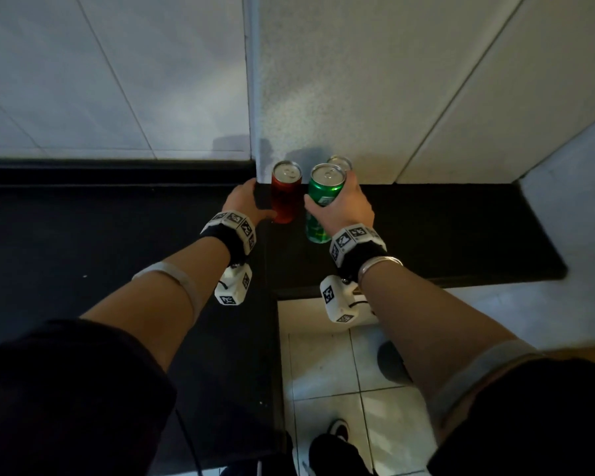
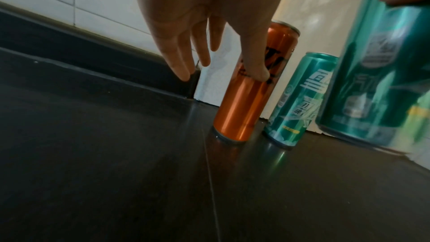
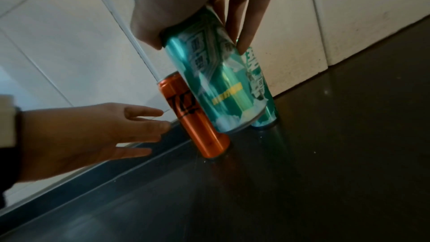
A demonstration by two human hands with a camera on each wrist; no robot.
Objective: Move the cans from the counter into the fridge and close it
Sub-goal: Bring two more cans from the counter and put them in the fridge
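Three slim cans are at the back of the black counter (image 1: 443,228), by a wall corner. My right hand (image 1: 344,204) grips a green can (image 1: 323,197) around its side. The right wrist view shows this green can (image 3: 216,84) tilted, its base lifted off the counter. Behind it a second green can (image 1: 340,162) stands upright against the wall. An orange can (image 1: 285,201) stands to its left. My left hand (image 1: 244,201) is beside the orange can (image 3: 197,126) with fingers straight and spread, holding nothing. No fridge is in view.
White tiled walls meet at a protruding corner (image 1: 323,80) just behind the cans. The counter's front edge (image 1: 323,290) drops to a light tiled floor (image 1: 323,372), where my shoes show. Dark counter surface (image 1: 66,252) stretches to the left.
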